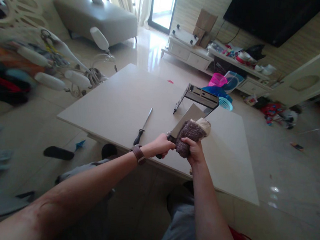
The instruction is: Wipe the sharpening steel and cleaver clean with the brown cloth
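Note:
My left hand (163,144), with a brown watch on the wrist, is wrapped round the black handle of a cleaver (187,117). Its broad blade points up and away over the table. A brown knitted cloth (188,135) with a pale part at its far end is bunched in my right hand (195,151). The cloth lies against the blade and covers some of it. To the left, a honing steel (144,126) with a black handle rests on the white table (107,102). Beyond the blade stands a black and silver frame (201,96).
A small red piece (170,82) lies near the table's far edge. A lamp with white shades (76,77) is close to its left corner. Past the far side are a pink basket (218,80), a light blue basket (225,103) and a low TV cabinet (185,53).

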The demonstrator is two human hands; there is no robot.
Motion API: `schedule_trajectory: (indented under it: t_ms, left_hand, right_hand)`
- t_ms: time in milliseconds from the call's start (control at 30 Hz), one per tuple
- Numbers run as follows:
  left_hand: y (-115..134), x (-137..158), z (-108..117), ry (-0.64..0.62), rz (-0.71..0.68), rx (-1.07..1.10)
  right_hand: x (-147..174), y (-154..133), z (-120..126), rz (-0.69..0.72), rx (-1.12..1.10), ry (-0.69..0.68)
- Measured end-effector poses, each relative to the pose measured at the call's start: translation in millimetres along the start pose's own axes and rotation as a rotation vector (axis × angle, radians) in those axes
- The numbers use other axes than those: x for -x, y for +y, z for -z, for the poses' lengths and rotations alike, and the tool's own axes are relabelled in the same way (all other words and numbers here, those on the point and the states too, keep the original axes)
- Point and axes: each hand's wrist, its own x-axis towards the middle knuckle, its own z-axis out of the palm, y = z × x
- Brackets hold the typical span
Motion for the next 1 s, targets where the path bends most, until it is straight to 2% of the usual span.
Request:
schedule_trajectory:
  t_ms: [200,400,500,767,1000]
  left_hand:
    - [3.7,6.0,19.1,-0.048,0.036,-0.051]
    - [3.0,3.2,3.8,0.023,0.008,-0.075]
    - [2.6,1.3,0.2,0.017,0.014,-0.044]
    - [4.6,3.1,25.9,-0.059,0.048,-0.077]
    - [0.8,1.4,4.5,0.021,0.000,0.006]
  right_hand:
    - [6.2,-1.5,1.1,-0.037,0.070,0.000]
    - [-1.0,4.1,-5.6,0.061,0.019,0.024]
    - [-2.9,5.2,-4.0,0.061,0.018,0.016]
    - [4.6,3.0,-1.6,0.009,0.065,-0.019]
    - [0.5,2.4,-16.4,0.104,-0.052,0.008]
